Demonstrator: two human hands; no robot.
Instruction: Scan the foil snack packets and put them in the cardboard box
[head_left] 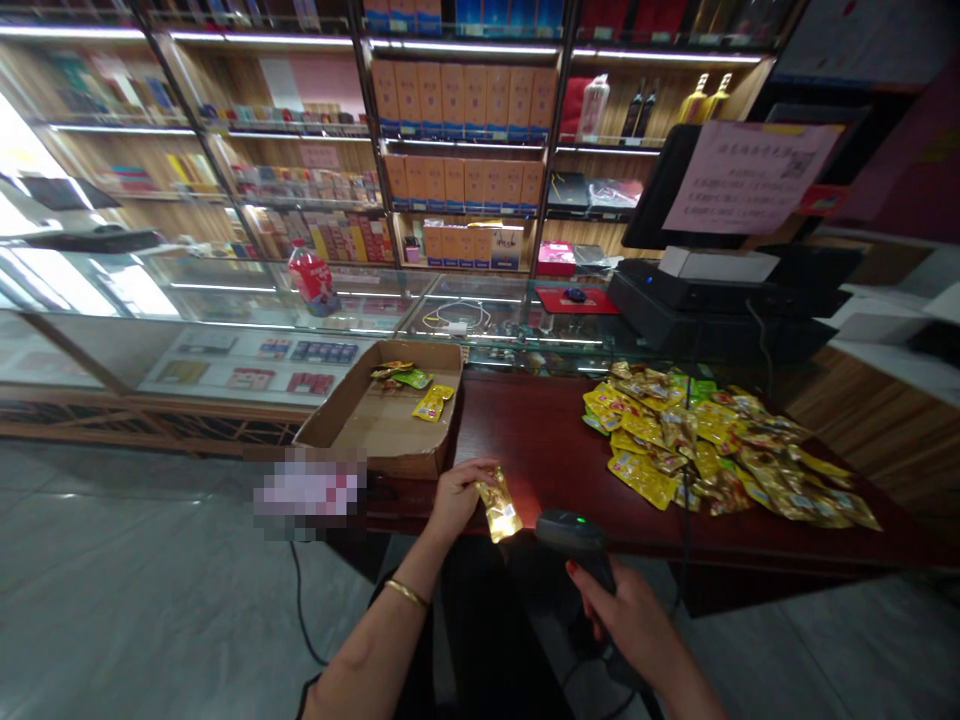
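My left hand [459, 497] pinches the top of a shiny gold snack packet [499, 508], held near the front edge of the dark red table [517, 430]. In my right hand [626, 610] is a black barcode scanner [574, 535], fingers wrapped round its handle. A green light shows on its top, and its head points toward the packet, which is brightly lit at its lower end. Left of the packet stands an open cardboard box [375, 430] holding a few packets, among them a yellow packet [433, 403]. To the right lies a heap of gold and yellow packets [697, 440].
Behind the table runs a glass display counter [405, 300] with a red-labelled bottle [313, 278]. At the right stands a monitor [660, 190] with a paper sign [750, 175]. A mouse [575, 295] lies on a red pad. Stocked shelves [465, 145] line the wall.
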